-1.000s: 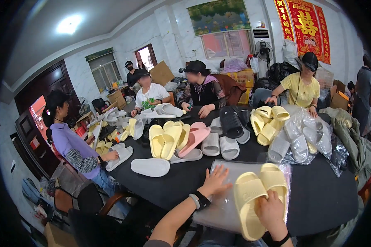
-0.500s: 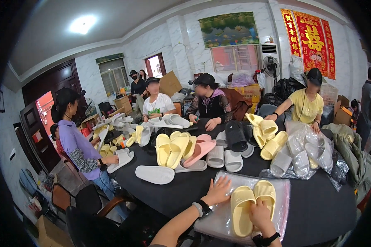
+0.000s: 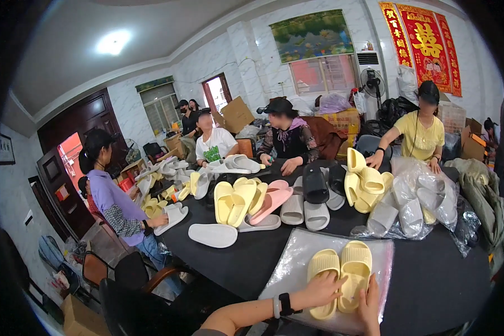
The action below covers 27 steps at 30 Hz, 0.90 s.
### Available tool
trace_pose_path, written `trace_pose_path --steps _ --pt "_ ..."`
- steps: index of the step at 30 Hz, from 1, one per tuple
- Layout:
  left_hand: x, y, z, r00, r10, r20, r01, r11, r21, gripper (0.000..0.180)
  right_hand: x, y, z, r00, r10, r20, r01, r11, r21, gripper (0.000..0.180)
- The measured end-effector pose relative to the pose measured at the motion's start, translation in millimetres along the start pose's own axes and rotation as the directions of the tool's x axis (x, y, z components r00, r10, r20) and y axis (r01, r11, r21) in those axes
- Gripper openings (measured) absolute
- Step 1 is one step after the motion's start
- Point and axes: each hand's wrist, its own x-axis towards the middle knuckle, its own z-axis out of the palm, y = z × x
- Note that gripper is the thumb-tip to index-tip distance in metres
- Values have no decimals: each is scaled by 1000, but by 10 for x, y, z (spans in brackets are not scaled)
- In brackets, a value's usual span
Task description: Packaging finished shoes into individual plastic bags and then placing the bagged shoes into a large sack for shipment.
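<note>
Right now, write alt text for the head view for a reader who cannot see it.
A person's left hand and right hand rest on a pair of yellow slippers lying on a clear plastic bag on a black table. Several other people sit around it, with more slippers piled in the middle.

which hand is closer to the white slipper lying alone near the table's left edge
Left. The left hand, resting on the yellow slipper pair, lies nearer the white slipper; the right hand sits farther right, at the pair's lower right side.
</note>
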Motion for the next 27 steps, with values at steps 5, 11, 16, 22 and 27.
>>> trace_pose_path --steps 5,11,16,22,27 --pt "98 -96 83 979 -170 116 166 985 42 54 -55 -44 42 996 84 -6 -83 994 76 54" --pt "114 -153 -62 978 -200 68 190 973 129 47 -44 14 30 999 48 -15 -47 995 85 57" --pt "36 -308 -85 986 -164 17 159 975 158 42 -38 -2 98 998 65 -1 -63 976 208 56" --pt "-172 -444 -246 977 -203 -62 205 978 31 38 -44 -151 40 998 -27 63 30 999 -41 51" --pt "-526 -872 -690 938 -338 -78 311 919 -240 22 -69 -163 59 997 -32 68 41 991 -131 45"
